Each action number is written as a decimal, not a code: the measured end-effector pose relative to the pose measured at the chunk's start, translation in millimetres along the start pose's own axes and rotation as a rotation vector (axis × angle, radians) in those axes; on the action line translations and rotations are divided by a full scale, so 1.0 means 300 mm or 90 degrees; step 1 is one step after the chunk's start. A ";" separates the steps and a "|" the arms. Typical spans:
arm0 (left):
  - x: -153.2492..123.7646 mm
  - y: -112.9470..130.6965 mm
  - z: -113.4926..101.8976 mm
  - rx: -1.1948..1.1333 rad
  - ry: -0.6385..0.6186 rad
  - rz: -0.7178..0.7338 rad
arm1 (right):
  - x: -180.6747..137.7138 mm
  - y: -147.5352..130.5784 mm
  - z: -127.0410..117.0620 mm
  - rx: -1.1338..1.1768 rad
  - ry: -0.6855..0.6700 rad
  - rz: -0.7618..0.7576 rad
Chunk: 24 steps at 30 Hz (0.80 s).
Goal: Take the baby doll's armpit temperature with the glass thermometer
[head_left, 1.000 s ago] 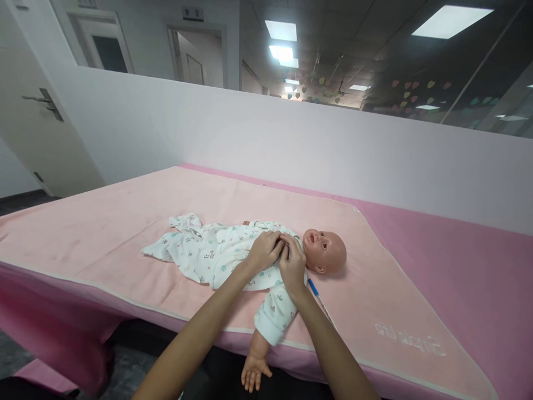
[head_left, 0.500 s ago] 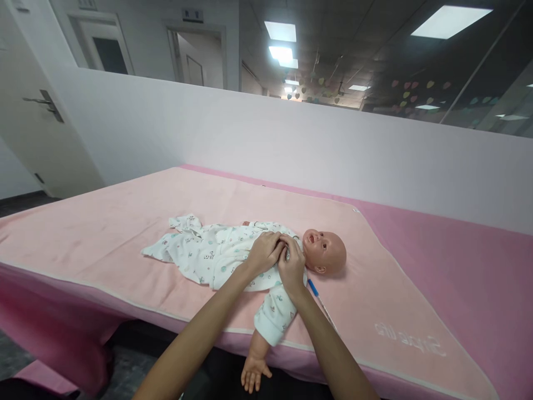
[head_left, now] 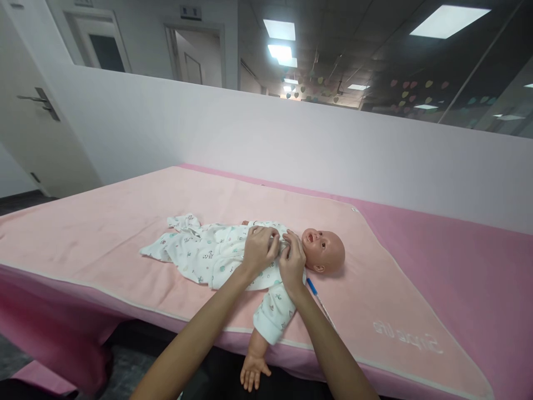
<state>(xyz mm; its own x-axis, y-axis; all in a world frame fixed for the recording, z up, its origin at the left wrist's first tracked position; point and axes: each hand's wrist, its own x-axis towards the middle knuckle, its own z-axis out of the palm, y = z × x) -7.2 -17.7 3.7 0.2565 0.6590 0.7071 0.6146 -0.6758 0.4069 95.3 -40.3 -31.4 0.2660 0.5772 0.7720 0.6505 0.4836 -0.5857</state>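
A baby doll [head_left: 323, 250] lies on its back on a pink blanket [head_left: 125, 222], head to the right, dressed in a white patterned sleepsuit [head_left: 200, 255]. My left hand [head_left: 259, 249] and my right hand [head_left: 292, 262] rest on the doll's chest just below its chin. Both pinch the sleepsuit's cloth at the neck opening, fingers curled. One doll arm [head_left: 257, 355] hangs over the near edge of the table, its sleeve pushed up.
A blue-capped thin stick like a thermometer [head_left: 317, 295] lies on the blanket beside the doll's shoulder. A white partition wall [head_left: 291, 139] runs behind the table. A door [head_left: 37, 111] stands at the left. Dark floor lies below the near edge.
My two hands have drawn slightly apart on the doll's chest, the left shifting a little left. The doll has stayed where it was.
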 end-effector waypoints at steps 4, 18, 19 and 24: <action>-0.010 -0.036 -0.045 -0.016 0.218 -0.058 | 0.003 0.001 -0.002 0.006 0.025 0.004; -0.073 -0.091 -0.108 0.041 -0.060 0.084 | -0.004 -0.025 -0.011 -0.021 0.000 -0.134; -0.075 -0.088 -0.109 0.038 -0.065 0.089 | -0.006 -0.028 -0.012 -0.033 -0.024 -0.163; -0.079 -0.079 -0.106 0.049 -0.077 0.089 | -0.013 -0.044 -0.023 -0.076 -0.124 -0.217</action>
<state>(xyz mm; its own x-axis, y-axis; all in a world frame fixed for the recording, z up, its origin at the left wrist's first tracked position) -51.6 -27.9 -4.3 0.4280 0.5986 0.6771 0.6209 -0.7392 0.2610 90.6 -53.5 -25.0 -0.1108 0.5165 0.8491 0.7596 0.5950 -0.2628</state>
